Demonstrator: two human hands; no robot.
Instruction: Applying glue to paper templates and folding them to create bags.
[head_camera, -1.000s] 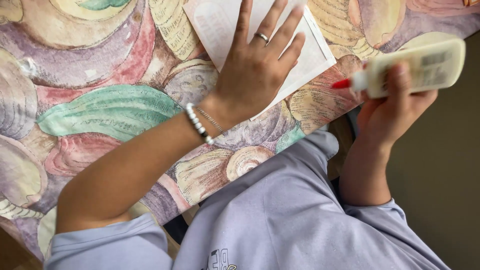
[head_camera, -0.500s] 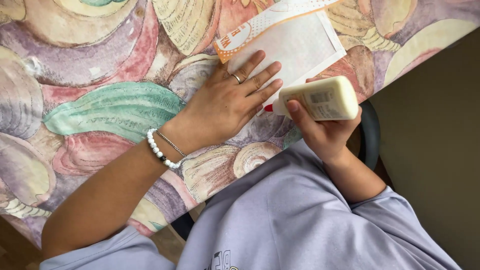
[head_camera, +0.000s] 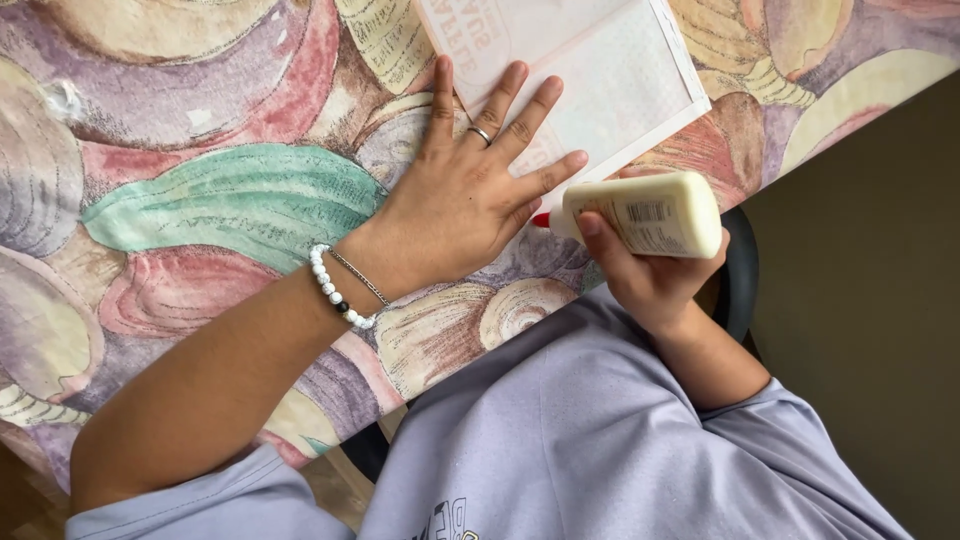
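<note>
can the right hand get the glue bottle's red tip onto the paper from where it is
Probably yes. The right hand holds the glue bottle with its red tip right at the paper edge; only the left hand, pressing the sheet, crowds the near corner.

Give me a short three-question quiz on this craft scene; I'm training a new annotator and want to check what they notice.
1. True or false: the left hand lies flat, fingers spread, on the white paper.
2. What does the right hand hold?
A. scissors
B. a cream glue bottle with a red tip
C. a pencil
3. Fill in: the left wrist wears a bracelet of ____ beads.

Key:
1. True.
2. B: the glue bottle lies sideways, its tip towards the left hand.
3. White: the bracelet is mostly white beads.
</note>
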